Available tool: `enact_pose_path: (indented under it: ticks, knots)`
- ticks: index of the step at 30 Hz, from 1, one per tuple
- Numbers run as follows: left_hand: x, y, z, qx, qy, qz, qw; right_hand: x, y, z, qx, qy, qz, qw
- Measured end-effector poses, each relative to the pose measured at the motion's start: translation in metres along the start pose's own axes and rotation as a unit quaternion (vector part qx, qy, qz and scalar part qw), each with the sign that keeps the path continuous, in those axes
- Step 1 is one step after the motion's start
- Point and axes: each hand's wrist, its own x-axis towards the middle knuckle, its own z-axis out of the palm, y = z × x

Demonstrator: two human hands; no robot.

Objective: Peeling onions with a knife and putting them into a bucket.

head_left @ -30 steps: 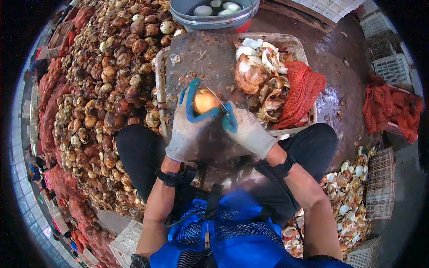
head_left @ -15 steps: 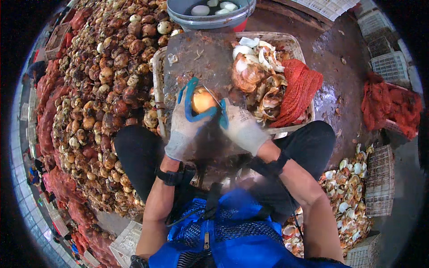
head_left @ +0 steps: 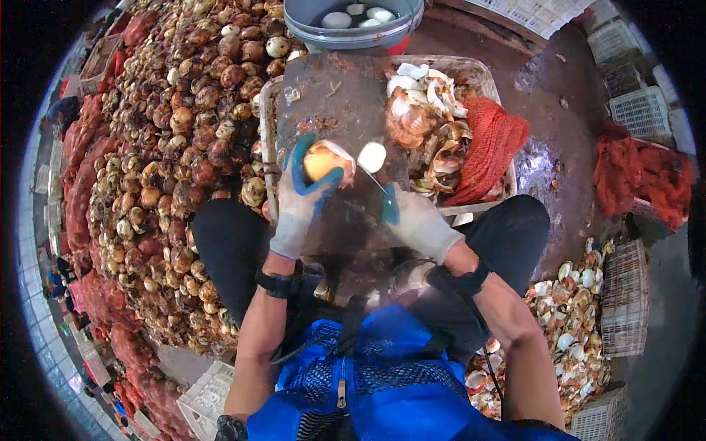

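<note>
My left hand (head_left: 294, 213), in a white glove with blue-coated fingers, is closed round a brown-skinned onion (head_left: 322, 163) over the dark board (head_left: 323, 95). The onion's right side is cut, showing pale flesh along its edge. In my right hand (head_left: 421, 222), gloved alike, is a small knife (head_left: 375, 178), its thin blade pointing up and left. By the blade's tip sits a round white onion slice (head_left: 372, 156), apart from the onion; whether it rests on the blade or board I cannot tell. The knife's handle is hidden in the glove.
A huge heap of unpeeled onions (head_left: 176, 176) lies at left. A grey bucket (head_left: 353, 37) with peeled onions in water stands beyond the board. Peelings and red netting (head_left: 489, 151) fill the crate (head_left: 482, 70) at right. More peelings (head_left: 562, 331) and crates (head_left: 625, 298) lie lower right.
The knife has moved right, away from the onion, and a white slice now shows beside it. My left hand has turned the onion slightly and shifted it left.
</note>
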Motion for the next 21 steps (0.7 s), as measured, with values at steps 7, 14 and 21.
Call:
enact_pose_path:
  ticks: [7,14,21]
  knots:
    - [-0.004,0.002,-0.012,0.257,0.054,0.086,0.961,0.019,-0.015,-0.005,0.168,0.064,-0.043,0.983]
    - [-0.003,0.005,-0.008,0.230,0.073,0.082,0.967,0.030,-0.014,-0.004,0.178,0.038,-0.089,0.979]
    - [0.002,0.007,-0.005,0.183,0.084,0.034,0.979,0.023,-0.022,-0.001,0.245,0.003,0.001,0.970]
